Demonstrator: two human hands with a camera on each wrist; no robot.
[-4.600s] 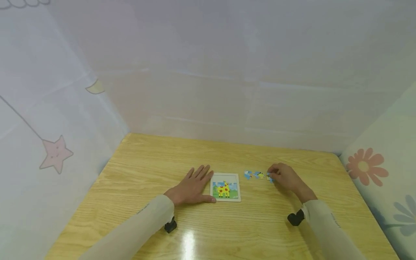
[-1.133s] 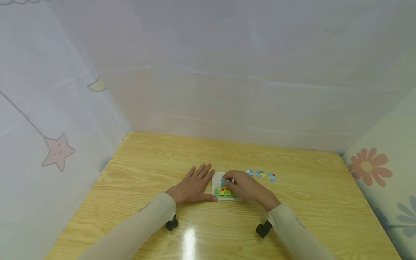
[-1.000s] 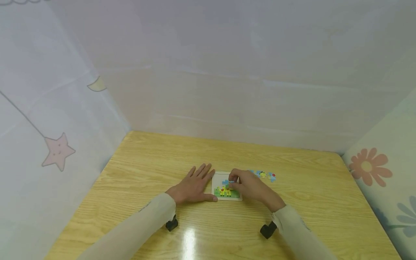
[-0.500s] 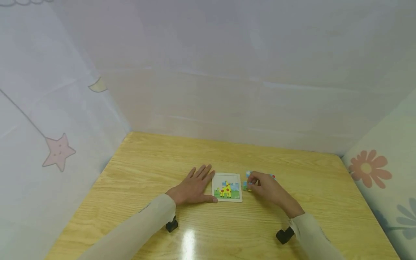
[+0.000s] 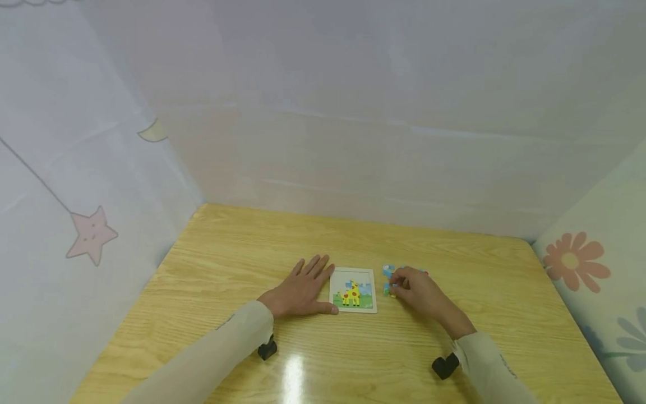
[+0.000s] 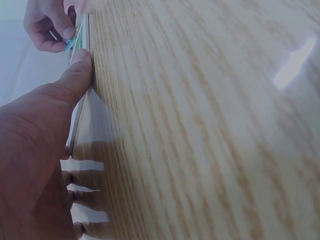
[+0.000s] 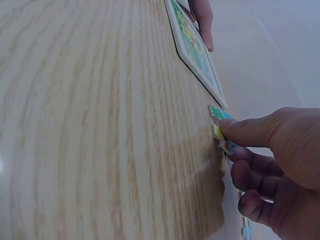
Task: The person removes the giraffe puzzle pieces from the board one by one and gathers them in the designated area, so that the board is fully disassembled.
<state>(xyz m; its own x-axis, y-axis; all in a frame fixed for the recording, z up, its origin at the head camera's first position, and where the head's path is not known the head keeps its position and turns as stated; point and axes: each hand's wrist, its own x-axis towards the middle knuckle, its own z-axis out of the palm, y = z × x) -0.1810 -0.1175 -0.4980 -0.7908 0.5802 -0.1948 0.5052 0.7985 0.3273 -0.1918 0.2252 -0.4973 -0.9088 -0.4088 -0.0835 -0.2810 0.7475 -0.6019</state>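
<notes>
A square jigsaw puzzle board (image 5: 375, 292) with a giraffe picture and a pale frame lies on the table; its upper part is bare white. My left hand (image 5: 300, 289) rests flat with fingers spread along the board's left side. Its thumb (image 6: 80, 62) lies at the near corner. Just right of the board, my right hand (image 5: 424, 294) pinches a puzzle piece of green, yellow and blue (image 7: 216, 114) between thumb and finger, low over the table. Behind those fingers lie loose pieces, one blue and white (image 5: 388, 270), the others mostly hidden by the hand.
The wooden table (image 5: 242, 241) is backed by a pale cloth wall (image 5: 323, 140). Cloth with a pink star (image 5: 92, 234) stands at the left, and with a red flower (image 5: 572, 261) at the right. Light glares off the near tabletop.
My right hand was over the board a second ago and has moved right, off it, pinching a piece. A blue patch at the board's left now looks pale. The left hand stays put.
</notes>
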